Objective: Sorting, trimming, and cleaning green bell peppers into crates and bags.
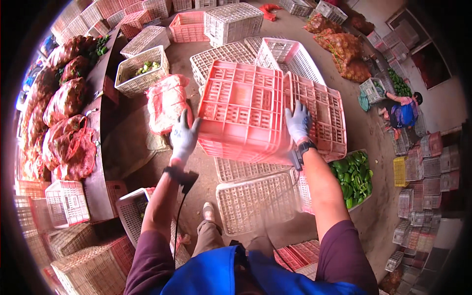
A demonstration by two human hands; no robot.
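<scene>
In front of me is a red-pink plastic crate (241, 110), its slatted bottom turned up toward me. A second pink crate (319, 115) stands against its right side. My left hand (184, 138), in a pale glove, is open at the left edge of the first crate, fingers apart; whether it touches the crate I cannot tell. My right hand (298, 124), gloved too, lies open with outstretched fingers where the two crates meet. Beneath and in front of them are flat whitish crates (253, 204). A crate of green peppers (353, 178) sits at the right.
Net sacks (64, 103) line a raised platform at the left. A pink bundle (168, 103) and a crate with some green produce (142, 71) lie nearby. More crates (233, 22) stand beyond. Orange-brown sacks (339, 51) and another person (407, 113) are far right. Stacked crates (427, 177) line the right side.
</scene>
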